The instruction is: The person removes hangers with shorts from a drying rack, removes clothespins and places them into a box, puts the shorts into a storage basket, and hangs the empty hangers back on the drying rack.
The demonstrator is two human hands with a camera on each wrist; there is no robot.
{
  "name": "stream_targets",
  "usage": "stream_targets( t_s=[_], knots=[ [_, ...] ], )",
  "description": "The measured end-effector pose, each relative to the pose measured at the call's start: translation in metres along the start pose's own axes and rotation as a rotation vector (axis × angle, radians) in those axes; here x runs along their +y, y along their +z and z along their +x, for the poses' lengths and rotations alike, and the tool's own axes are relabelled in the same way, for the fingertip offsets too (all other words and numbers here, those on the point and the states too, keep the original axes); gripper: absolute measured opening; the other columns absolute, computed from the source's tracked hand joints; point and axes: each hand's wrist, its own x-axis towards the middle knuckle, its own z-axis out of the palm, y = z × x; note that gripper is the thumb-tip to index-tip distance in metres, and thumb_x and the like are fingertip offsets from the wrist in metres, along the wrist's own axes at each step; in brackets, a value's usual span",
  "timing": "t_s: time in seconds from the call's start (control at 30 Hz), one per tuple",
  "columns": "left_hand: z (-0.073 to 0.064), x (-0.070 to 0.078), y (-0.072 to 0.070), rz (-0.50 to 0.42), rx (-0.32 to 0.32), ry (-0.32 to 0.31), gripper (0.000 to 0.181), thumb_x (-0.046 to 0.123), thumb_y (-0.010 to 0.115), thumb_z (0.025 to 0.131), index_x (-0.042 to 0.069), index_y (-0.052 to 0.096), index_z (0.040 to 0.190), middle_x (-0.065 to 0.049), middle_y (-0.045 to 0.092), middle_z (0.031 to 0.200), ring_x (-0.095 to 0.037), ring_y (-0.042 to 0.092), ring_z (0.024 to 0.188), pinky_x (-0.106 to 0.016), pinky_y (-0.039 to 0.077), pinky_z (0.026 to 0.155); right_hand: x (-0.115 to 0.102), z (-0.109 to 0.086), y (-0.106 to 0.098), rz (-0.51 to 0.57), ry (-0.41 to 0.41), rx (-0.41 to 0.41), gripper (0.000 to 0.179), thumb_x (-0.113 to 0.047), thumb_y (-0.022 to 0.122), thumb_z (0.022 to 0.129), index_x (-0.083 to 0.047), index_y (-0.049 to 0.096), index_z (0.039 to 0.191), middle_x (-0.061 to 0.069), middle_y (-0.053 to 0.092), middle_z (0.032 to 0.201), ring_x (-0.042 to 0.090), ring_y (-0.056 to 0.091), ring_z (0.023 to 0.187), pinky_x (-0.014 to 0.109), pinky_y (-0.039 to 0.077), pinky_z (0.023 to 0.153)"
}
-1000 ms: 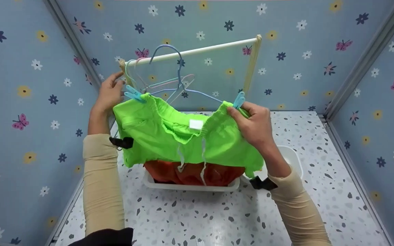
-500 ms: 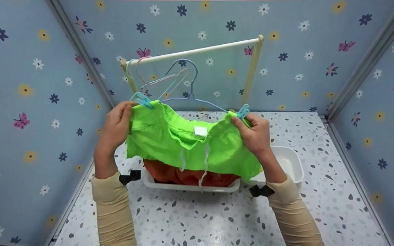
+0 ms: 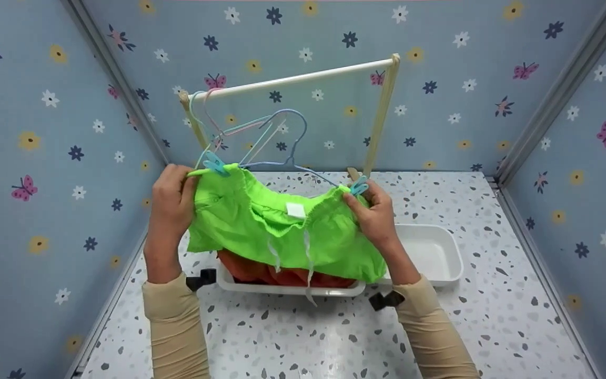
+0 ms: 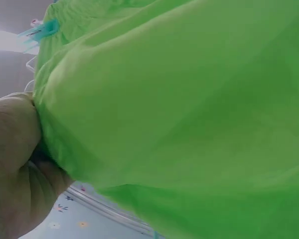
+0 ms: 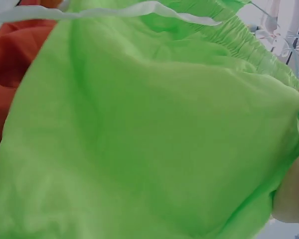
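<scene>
Head view is showing one pair of neon-green shorts (image 3: 240, 226) in thin, wrinkling cloth, its gathered elastic waistband sagging into a curve at the middle. One white rectangular label (image 3: 296, 210) is showing inside the waistband, and two flat white drawstrings are dangling down the front, the longer one (image 3: 309, 258) trailing over a basin's rim. Two turquoise clothespins are pinching the waistband, one at the left (image 3: 214, 163) and one at the right (image 3: 359, 186), and are fastening it to one slim blue hanger (image 3: 305, 129), whose rounded hook is standing upright, below the rack's bar and apart from it. Two hands are holding the shorts up above the surface: the left hand (image 3: 172, 200) is pinching the cloth at the left side, and the right hand (image 3: 376, 216) is gripping it just beside the right clothespin, its thumb lying in front.

Below, one white rectangular basin (image 3: 292, 289) is holding crumpled orange-red cloth (image 3: 261, 268), partly hidden by the shorts. One more white basin, smooth and round-cornered (image 3: 434, 258), is sitting beside it. Behind, one rack with a round white bar (image 3: 292, 81) and two pale posts is carrying two thin hangers at its left end, one mint-green (image 3: 191, 108) and one pink (image 3: 206, 108). White, grey-speckled surface (image 3: 492, 295) is lying under everything.
</scene>
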Motion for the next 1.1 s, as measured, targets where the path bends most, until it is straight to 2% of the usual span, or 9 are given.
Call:
stream_targets(
  t_s=[0.13,0.3,0.4,0.47,0.57,0.73,0.9,1.1],
  knots=[
    [0.010,0.007,-0.007,0.037,0.147,0.041,0.010,0.004,0.061,0.094,-0.004,0.062,0.088,-0.015,0.046,0.076,-0.022,0.040,0.067,-0.032,0.032,0.064,0.021,0.004,0.011,0.117,0.019,-0.009,0.014,0.007,0.064,0.089,0.010,0.057,0.101,0.000,0.059,0.079,0.010,0.053,0.069,0.023,0.042,0.061],
    [0.022,0.023,-0.021,0.061,0.304,0.059,0.010,0.004,0.065,0.092,-0.006,0.065,0.091,-0.018,0.042,0.077,-0.019,0.036,0.067,-0.026,0.029,0.063,0.027,0.009,0.027,0.269,0.034,-0.037,0.009,0.004,0.059,0.094,0.009,0.054,0.100,0.001,0.056,0.081,0.012,0.050,0.072,0.025,0.042,0.066],
    [0.026,0.034,-0.026,0.086,0.377,0.071,0.014,0.009,0.066,0.092,-0.004,0.067,0.091,-0.020,0.043,0.078,-0.022,0.038,0.068,-0.028,0.030,0.064,0.030,0.007,0.033,0.338,0.049,-0.068,0.007,0.001,0.055,0.097,0.006,0.054,0.103,0.003,0.054,0.087,0.013,0.048,0.077,0.026,0.040,0.070],
    [0.027,0.040,-0.027,0.104,0.399,0.084,0.017,0.014,0.066,0.092,-0.003,0.067,0.091,-0.020,0.045,0.078,-0.025,0.040,0.068,-0.030,0.031,0.064,0.034,0.006,0.035,0.361,0.060,-0.084,0.009,-0.001,0.053,0.098,0.005,0.053,0.105,0.005,0.053,0.089,0.014,0.047,0.079,0.027,0.039,0.072],
    [0.025,0.044,-0.025,0.110,0.384,0.104,0.017,0.014,0.067,0.091,-0.002,0.067,0.091,-0.019,0.047,0.078,-0.027,0.041,0.066,-0.032,0.032,0.064,0.042,0.001,0.034,0.385,0.078,-0.085,0.017,-0.006,0.052,0.100,0.005,0.050,0.113,0.006,0.051,0.094,0.015,0.048,0.083,0.028,0.040,0.074],
    [0.015,0.042,-0.014,0.121,0.302,0.112,0.009,0.004,0.069,0.088,-0.003,0.067,0.092,-0.017,0.045,0.076,-0.027,0.041,0.065,-0.035,0.033,0.061,0.060,-0.010,0.025,0.383,0.115,-0.051,0.031,-0.010,0.053,0.101,0.000,0.044,0.128,0.006,0.052,0.100,0.017,0.051,0.087,0.030,0.042,0.074],
    [0.005,0.037,0.002,0.101,0.236,0.103,0.009,0.004,0.067,0.090,-0.002,0.068,0.096,-0.016,0.045,0.078,-0.027,0.041,0.064,-0.035,0.034,0.062,0.075,-0.020,0.014,0.350,0.155,-0.023,0.026,-0.014,0.050,0.103,0.000,0.048,0.125,0.006,0.055,0.104,0.017,0.051,0.091,0.034,0.040,0.080],
    [-0.006,0.031,0.019,0.072,0.162,0.093,0.008,0.004,0.067,0.091,-0.001,0.068,0.097,-0.016,0.046,0.080,-0.027,0.043,0.065,-0.036,0.036,0.063,0.086,-0.030,0.002,0.355,0.192,-0.014,0.024,-0.014,0.047,0.104,-0.002,0.049,0.124,0.006,0.055,0.108,0.016,0.052,0.096,0.031,0.041,0.084]
  ],
)
